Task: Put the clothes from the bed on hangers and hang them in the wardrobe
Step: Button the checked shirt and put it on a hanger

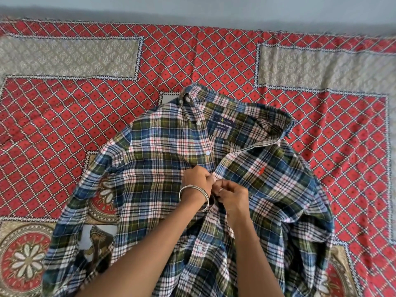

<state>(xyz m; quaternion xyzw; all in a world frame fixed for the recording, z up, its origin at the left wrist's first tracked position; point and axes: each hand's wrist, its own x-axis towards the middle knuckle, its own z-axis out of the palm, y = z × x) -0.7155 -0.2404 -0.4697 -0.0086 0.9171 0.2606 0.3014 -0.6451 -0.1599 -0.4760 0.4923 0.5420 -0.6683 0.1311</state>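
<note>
Looking down, I see the plaid shirt [171, 189] spread front-up across the near middle of the bed [192, 56], collar toward the far edge, its lower part running off the near edge of the view. My left hand [198, 179] and right hand [232, 196] meet at the shirt's front opening, below the collar, fingers of both curled and pinching the fabric edges together (bangles [194, 195] on the left wrist, a ring on the right). The red patterned bedspread [75, 125] lies under everything.
</note>
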